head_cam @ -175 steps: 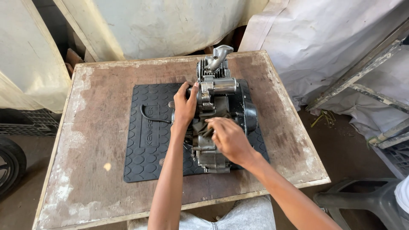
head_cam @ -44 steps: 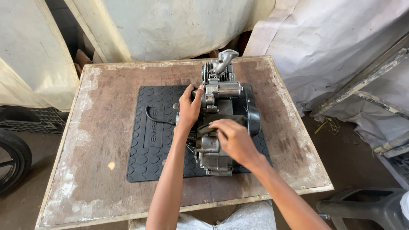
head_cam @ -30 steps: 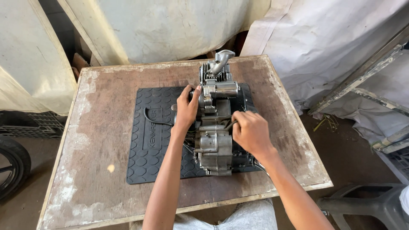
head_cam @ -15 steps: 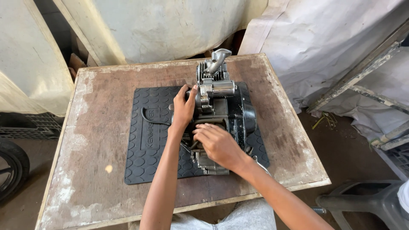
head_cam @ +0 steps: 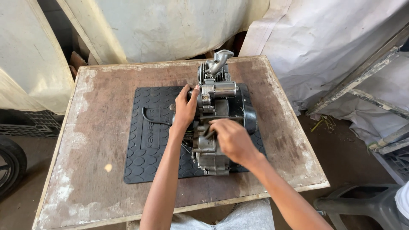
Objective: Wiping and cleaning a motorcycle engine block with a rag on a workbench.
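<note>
A grey metal motorcycle engine [head_cam: 217,106] stands on a black rubber mat [head_cam: 149,140] on a worn wooden table [head_cam: 93,127]. My left hand [head_cam: 185,109] presses against the engine's left side near its top, fingers spread on the casing. My right hand [head_cam: 230,138] lies over the engine's middle, fingers curled around a dark slim part or tool there; what it grips is partly hidden. A thin black cable [head_cam: 153,119] trails from the engine across the mat.
Pale tarpaulin sheets [head_cam: 170,25] hang behind and to the right of the table. A tyre [head_cam: 10,168] stands at the left edge on the floor. A grey plastic stool [head_cam: 362,206] sits at the lower right, with metal frame bars [head_cam: 375,98] above it.
My right hand swung out to the engine's right side, then came back over its middle and now sits slightly further right. The left hand has kept its place on the engine.
</note>
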